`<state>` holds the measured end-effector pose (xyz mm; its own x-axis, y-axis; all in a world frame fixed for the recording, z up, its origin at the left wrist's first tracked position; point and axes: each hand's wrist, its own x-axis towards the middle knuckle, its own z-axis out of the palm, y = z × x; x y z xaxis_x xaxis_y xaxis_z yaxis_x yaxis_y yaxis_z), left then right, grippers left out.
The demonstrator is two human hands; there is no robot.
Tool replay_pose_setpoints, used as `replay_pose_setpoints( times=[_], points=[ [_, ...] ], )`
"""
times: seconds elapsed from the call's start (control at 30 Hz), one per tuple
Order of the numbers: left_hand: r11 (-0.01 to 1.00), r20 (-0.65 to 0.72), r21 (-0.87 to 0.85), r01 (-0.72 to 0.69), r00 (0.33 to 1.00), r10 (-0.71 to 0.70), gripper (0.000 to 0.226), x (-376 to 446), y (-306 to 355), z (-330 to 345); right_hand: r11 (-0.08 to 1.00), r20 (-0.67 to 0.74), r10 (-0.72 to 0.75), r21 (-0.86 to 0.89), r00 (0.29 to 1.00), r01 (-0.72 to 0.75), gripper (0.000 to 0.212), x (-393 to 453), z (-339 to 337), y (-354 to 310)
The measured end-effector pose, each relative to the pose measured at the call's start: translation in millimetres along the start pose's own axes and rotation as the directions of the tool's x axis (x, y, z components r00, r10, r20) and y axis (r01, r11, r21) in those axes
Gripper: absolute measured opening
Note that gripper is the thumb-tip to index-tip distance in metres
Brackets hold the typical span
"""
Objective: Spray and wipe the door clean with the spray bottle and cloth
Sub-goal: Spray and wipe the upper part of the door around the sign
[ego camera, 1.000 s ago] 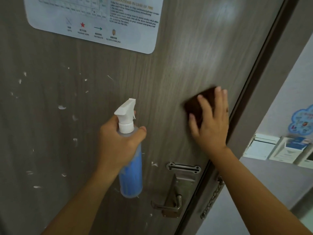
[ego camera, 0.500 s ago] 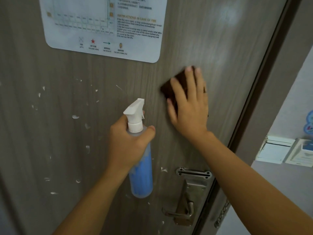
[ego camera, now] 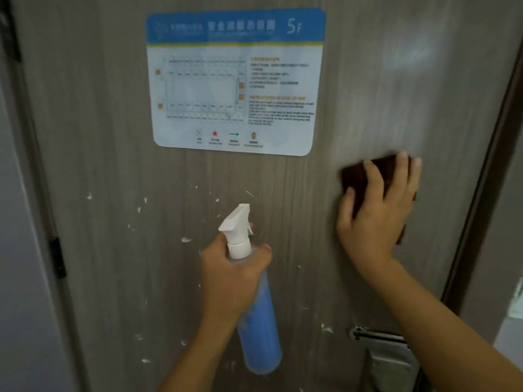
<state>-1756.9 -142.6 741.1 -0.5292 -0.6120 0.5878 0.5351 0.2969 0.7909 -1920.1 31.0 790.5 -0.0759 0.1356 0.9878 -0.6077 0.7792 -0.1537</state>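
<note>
The grey-brown wood-grain door (ego camera: 368,80) fills the view, and white flecks of dirt (ego camera: 185,239) are scattered over its left and lower parts. My left hand (ego camera: 230,278) grips the neck of a blue spray bottle (ego camera: 261,329) with a white trigger head, held upright in front of the door. My right hand (ego camera: 377,210) presses a dark brown cloth (ego camera: 356,176) flat against the door at the right, fingers spread over it. Most of the cloth is hidden under the hand.
A blue-and-white evacuation plan sign (ego camera: 236,80) is stuck on the door above the hands. A metal latch plate and handle (ego camera: 387,355) sit at the lower right. The door frame edge (ego camera: 486,171) runs down the right, and a black hinge (ego camera: 58,257) shows at the left.
My right hand has slid the cloth from beside the bottle back to the right, towards the door edge. The view has tilted up, showing the whole sign. My left hand still holds the bottle.
</note>
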Motion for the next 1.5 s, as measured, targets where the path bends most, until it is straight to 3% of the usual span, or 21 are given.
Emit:
replay_pose_setpoints(
  times=[0.23,0.53,0.83,1.1,1.33,1.5],
  points=[
    [0.995,0.031,0.095,0.014,0.999,-0.016,0.023,18,1,-19,0.995,0.071,-0.095,0.030,0.993,0.093,0.045,2,26,-68],
    [0.993,0.064,0.111,-0.031,0.998,0.024,0.020,19,-4,-44,0.975,0.161,-0.223,0.021,0.961,0.223,0.047,1,19,-55],
    [0.971,0.187,0.199,0.135,0.967,-0.173,0.024,-29,-25,-47,0.978,0.130,-0.204,-0.012,0.970,0.207,0.044,-5,19,-56],
    [0.986,0.139,0.158,0.056,0.987,-0.078,0.020,-25,-25,-45,0.979,0.121,-0.198,-0.016,0.973,0.201,0.045,-11,22,-53],
    [0.990,-0.034,0.135,0.047,0.999,-0.042,0.027,9,-18,-74,0.985,0.103,-0.170,-0.019,0.980,0.172,0.045,-17,29,-54],
    [0.977,-0.060,0.212,0.032,0.998,-0.020,0.023,27,-7,-90,0.996,0.084,-0.086,0.024,0.993,0.085,0.046,-20,34,-65]
  ],
)
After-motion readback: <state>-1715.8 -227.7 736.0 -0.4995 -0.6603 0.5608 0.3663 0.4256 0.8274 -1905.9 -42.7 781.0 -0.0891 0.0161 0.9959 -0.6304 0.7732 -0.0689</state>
